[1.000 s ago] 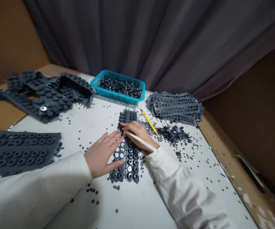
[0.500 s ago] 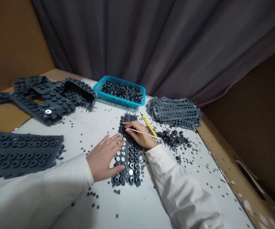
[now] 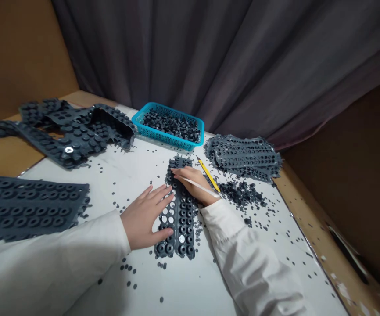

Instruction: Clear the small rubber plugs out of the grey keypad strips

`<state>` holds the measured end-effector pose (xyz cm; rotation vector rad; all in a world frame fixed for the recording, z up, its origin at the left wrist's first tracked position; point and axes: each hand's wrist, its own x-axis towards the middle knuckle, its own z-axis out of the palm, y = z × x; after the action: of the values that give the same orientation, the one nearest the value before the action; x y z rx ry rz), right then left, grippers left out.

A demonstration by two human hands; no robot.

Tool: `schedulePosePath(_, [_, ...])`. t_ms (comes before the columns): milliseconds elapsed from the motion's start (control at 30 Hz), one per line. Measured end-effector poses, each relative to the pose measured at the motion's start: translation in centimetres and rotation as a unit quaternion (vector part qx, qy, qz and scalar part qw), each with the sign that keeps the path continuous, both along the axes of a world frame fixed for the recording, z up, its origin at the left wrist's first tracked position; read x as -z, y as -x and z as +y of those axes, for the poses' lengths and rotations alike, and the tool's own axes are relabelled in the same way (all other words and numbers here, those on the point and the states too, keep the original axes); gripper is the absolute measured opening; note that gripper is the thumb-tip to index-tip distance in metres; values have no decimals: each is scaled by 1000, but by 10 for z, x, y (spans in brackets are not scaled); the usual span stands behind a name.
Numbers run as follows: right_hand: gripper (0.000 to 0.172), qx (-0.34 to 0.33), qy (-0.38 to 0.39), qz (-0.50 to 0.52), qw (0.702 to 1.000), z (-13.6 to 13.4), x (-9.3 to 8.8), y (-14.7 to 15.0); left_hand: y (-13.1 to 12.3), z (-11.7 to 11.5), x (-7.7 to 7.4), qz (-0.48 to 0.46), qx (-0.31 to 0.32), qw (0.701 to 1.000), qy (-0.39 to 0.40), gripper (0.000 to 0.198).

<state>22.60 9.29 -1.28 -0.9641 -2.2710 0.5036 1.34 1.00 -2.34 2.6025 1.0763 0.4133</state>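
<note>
A dark grey rubber strip full of small moulded rings lies lengthwise on the white table; some of its holes are punched through. My left hand rests flat on the strip's left side, fingers spread. My right hand is closed around a thin pale stick, whose tip touches the strip near its far end. A yellow pencil lies just beyond my right hand.
A blue basket of loose grey rings stands at the back. Punched strips are stacked at back right; unpunched sheets lie at left and back left. A heap of rings and scattered bits cover the table. Curtain behind.
My right hand with the stick has shifted slightly toward the strip's far end. The left hand stays flat on the strip. The view has drifted a little.
</note>
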Motion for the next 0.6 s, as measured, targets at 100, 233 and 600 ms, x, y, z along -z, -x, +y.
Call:
schedulePosePath(100, [23,40,-11,12,999,10,3,2,1,1,0,-2,1,1000,5,71])
schedulePosePath(233, [19,56,17,60,996,11,1,0,2,1,1,-7,0,1000,4,71])
schedulePosePath(600, [19,10,58,85,995,7,3,-2,2,1,3,-19,4,1000,7,71])
